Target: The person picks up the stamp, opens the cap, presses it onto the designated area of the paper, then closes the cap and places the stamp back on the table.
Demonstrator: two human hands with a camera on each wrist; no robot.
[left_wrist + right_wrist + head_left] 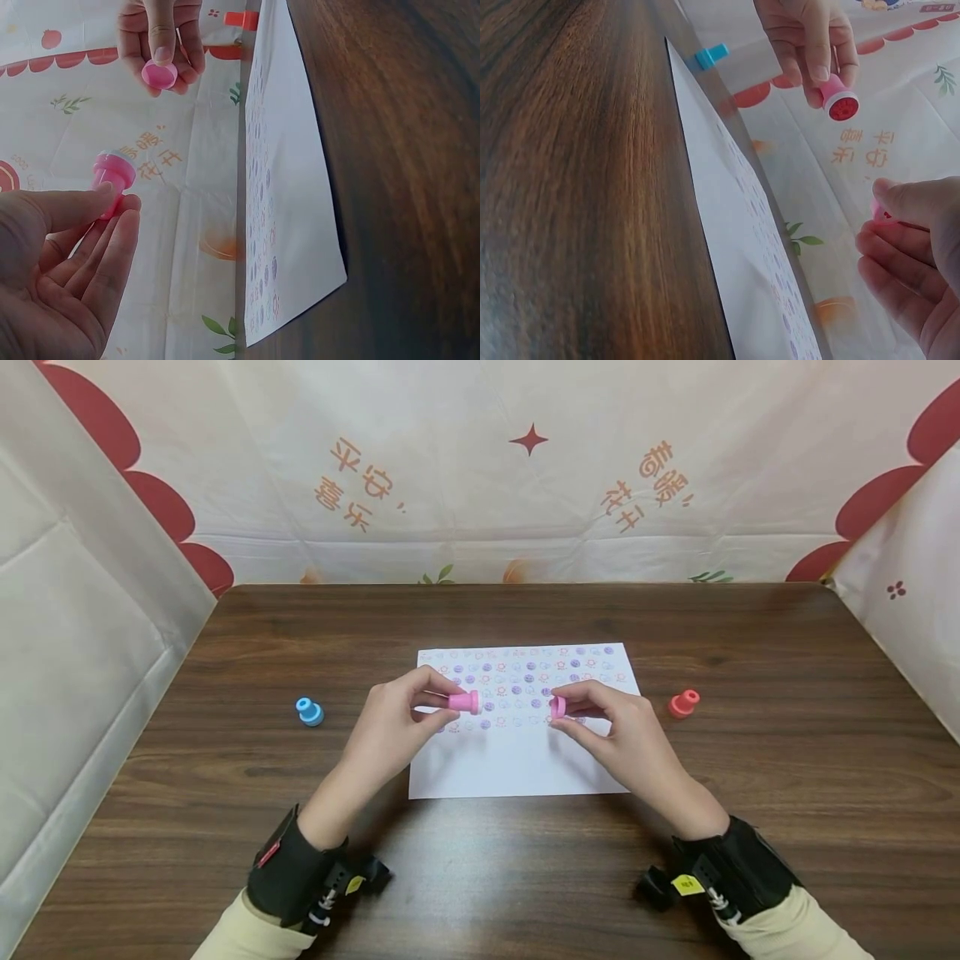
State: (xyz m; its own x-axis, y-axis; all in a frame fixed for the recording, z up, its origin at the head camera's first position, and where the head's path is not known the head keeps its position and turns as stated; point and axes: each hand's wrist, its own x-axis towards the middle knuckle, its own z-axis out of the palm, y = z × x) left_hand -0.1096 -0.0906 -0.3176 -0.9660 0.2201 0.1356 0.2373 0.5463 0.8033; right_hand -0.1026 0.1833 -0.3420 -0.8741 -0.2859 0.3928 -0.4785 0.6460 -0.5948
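Above the white printed paper sheet, the left-hand grip pinched a pink cylindrical plastic stamp, the right-hand grip a round pink plastic cap; left of the sheet stood a blue plastic stamp.

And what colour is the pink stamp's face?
Stamp face: red, clearest in the right wrist view.

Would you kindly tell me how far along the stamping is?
Done: rows of small prints fill the upper part of the paper. In hand: the left hand holds an uncapped pink stamp, the right hand a pink cap. Probably remaining: the paper's blank lower part and recapping.
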